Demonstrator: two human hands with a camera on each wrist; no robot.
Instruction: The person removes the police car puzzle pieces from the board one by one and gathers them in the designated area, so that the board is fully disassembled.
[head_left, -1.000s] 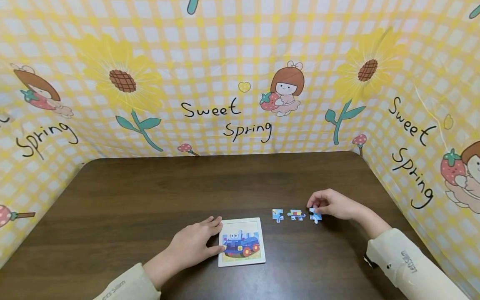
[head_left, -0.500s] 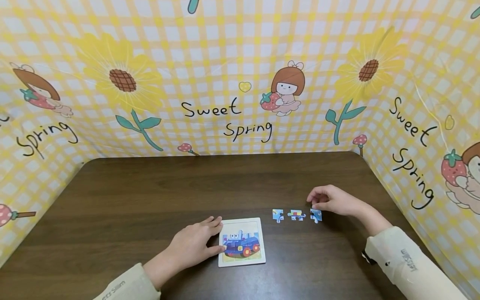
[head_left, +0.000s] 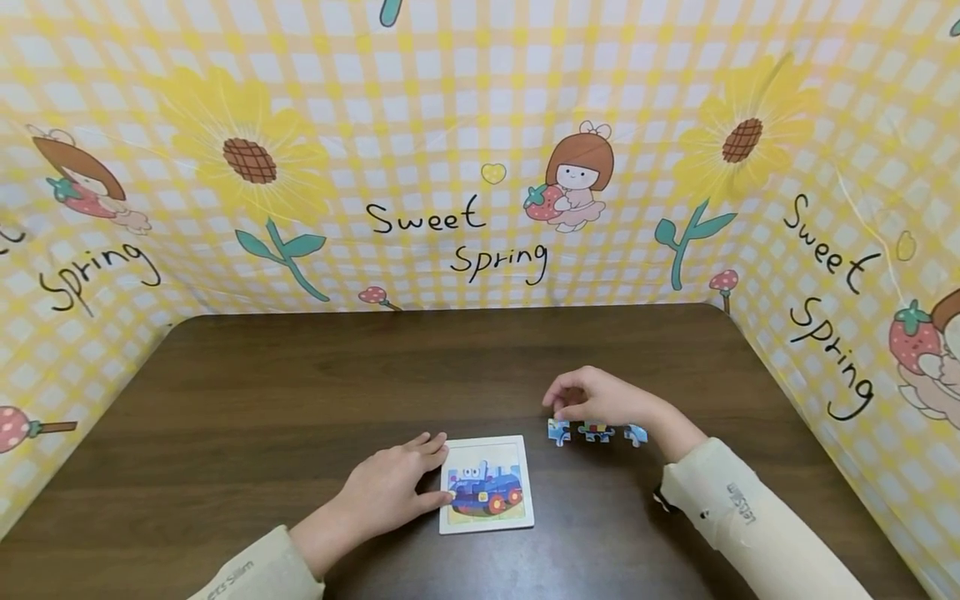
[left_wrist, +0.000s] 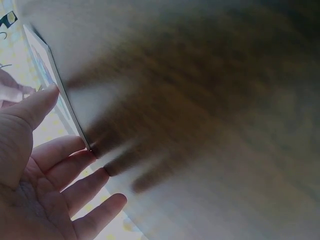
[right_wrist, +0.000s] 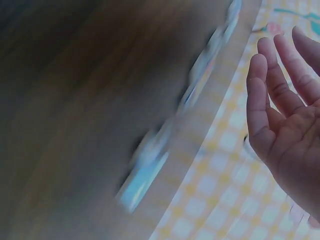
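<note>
A square white-rimmed jigsaw puzzle board (head_left: 446, 522) lies on the table, its picture showing a blue vehicle with eyes and red wheels. My left hand (head_left: 378, 492) rests at the board's left edge, thumb on the rim and fingers extended beside it, as the left wrist view (left_wrist: 45, 165) also shows. To the right of the board, three loose puzzle pieces lie in a row: a left piece (head_left: 558, 433), a middle piece (head_left: 597, 434) and a right piece (head_left: 636, 436). Above the left piece hovers my right hand (head_left: 600, 396), its fingers loosely bent and apart from the pieces.
The dark brown wooden table (head_left: 337, 367) reaches back to a yellow checked cloth (head_left: 420, 125) hung around its back and sides. Long light sleeves (head_left: 750, 508) cover both arms. The puzzle pieces look blurred in the right wrist view.
My right hand lets go of the right puzzle piece, lifts off it and moves left over the row to the left piece. The left hand and board stay in place.
</note>
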